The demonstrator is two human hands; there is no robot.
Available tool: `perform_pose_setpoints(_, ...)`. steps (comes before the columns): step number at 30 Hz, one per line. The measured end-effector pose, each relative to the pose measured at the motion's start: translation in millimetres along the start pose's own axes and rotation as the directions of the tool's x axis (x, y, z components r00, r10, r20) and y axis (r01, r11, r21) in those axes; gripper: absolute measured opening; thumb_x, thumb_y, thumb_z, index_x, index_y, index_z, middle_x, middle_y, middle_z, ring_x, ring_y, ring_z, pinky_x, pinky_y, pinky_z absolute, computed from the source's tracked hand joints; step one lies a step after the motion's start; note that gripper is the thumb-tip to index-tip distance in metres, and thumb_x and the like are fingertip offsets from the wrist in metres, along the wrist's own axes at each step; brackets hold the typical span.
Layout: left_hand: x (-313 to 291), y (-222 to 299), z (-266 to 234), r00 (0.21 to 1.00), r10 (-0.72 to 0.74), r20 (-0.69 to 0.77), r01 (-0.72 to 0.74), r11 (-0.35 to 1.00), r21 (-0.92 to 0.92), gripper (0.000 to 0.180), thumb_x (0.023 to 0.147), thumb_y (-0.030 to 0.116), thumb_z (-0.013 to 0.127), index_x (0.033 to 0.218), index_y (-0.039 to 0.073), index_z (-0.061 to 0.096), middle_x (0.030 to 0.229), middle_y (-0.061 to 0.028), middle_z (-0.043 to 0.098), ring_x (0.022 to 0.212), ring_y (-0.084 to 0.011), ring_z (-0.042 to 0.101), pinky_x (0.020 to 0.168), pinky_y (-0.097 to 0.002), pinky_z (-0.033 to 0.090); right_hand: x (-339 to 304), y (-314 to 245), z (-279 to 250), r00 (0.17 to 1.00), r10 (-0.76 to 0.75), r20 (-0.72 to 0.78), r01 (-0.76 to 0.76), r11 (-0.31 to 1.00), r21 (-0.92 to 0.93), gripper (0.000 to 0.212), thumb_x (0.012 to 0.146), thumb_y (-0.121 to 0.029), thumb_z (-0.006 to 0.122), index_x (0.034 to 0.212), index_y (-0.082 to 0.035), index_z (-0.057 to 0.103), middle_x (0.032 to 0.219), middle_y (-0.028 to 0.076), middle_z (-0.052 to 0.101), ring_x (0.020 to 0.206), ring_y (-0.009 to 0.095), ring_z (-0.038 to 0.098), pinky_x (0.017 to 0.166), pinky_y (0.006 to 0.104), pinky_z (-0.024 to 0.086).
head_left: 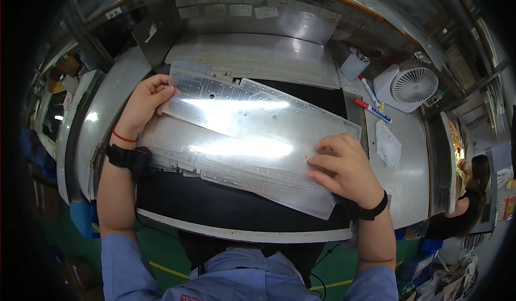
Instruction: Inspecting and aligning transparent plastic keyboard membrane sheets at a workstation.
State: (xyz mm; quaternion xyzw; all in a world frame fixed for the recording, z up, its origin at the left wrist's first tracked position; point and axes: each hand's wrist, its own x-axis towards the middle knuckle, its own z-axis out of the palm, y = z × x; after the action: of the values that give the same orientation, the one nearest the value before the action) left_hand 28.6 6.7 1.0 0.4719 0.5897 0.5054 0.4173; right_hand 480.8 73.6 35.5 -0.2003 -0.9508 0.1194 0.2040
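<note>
Between my thumb and fingers, my left hand [146,101] pinches the left end of a clear plastic film sheet [215,98] with fine circuit traces and dots, like a keyboard membrane. The sheet slants down to the right, and glare hides part of its surface. Beneath it lies a stack of similar clear films [177,144], fanned out and overlapping. Over the right end of the films is my right hand [346,166], its fingers bent and apart. A small red spot shows at one of its fingertips; I cannot tell what it is.
A black mat [177,193] lies under the films on a bench with a pale front edge. At the right are markers [373,110], a white fan [409,86], a dispenser bottle [355,65] and crumpled white paper [388,145]. Another person [466,199] is at far right.
</note>
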Motion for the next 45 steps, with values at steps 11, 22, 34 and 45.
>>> perform_pose_setpoints(11, -0.5, 0.4, 0.0, 1.000, -0.005, -0.011, 0.006, 0.999, 0.035, 0.016, 0.100, 0.011, 0.059, 0.113, 0.004, 0.062, 0.093, 0.0012, 0.069, 0.062, 0.0015, 0.050, 0.053, -0.0137, 0.039, 0.0, -3.5, 1.5, 1.000, 0.001, -0.014, -0.002, 0.997, -0.075, 0.023, 0.076, -0.028, 0.078, 0.093, -0.012, 0.072, 0.102, 0.006, 0.061, 0.095, 0.027, 0.056, 0.084, 0.0390, 0.043)
perform_pose_setpoints(22, -0.8, 0.6, -0.4, 1.000, -0.004, -0.001, 0.004, 1.000, 0.006, 0.018, 0.099, 0.011, 0.061, 0.114, 0.003, 0.062, 0.093, 0.0006, 0.069, 0.064, 0.0018, 0.050, 0.054, -0.0137, 0.039, 0.1, -5.9, 0.9, 1.000, -0.023, -0.006, 0.023, 0.994, -0.111, 0.023, 0.077, -0.030, 0.078, 0.090, -0.013, 0.073, 0.102, 0.006, 0.062, 0.095, 0.026, 0.056, 0.083, 0.0379, 0.043)
perform_pose_setpoints(34, -1.0, 1.5, 0.2, 1.000, -0.006, -0.006, 0.006, 1.000, 0.020, 0.018, 0.099, 0.012, 0.061, 0.115, 0.003, 0.063, 0.092, 0.0018, 0.069, 0.064, 0.0022, 0.050, 0.054, -0.0136, 0.040, -0.3, -9.1, -1.0, 0.999, -0.037, 0.000, 0.036, 0.985, -0.168, 0.022, 0.077, -0.030, 0.077, 0.091, -0.014, 0.073, 0.102, 0.004, 0.062, 0.097, 0.025, 0.056, 0.083, 0.0378, 0.042)
perform_pose_setpoints(45, 0.2, -0.2, -0.7, 1.000, -0.005, -0.012, 0.006, 1.000, 0.023, 0.018, 0.099, 0.012, 0.061, 0.114, 0.003, 0.063, 0.091, 0.0023, 0.069, 0.062, 0.0025, 0.049, 0.053, -0.0135, 0.039, -0.7, -9.5, -1.6, 0.999, -0.050, 0.000, 0.049, 0.984, -0.170, 0.021, 0.076, -0.030, 0.078, 0.089, -0.014, 0.072, 0.102, 0.003, 0.062, 0.095, 0.024, 0.056, 0.081, 0.0369, 0.041)
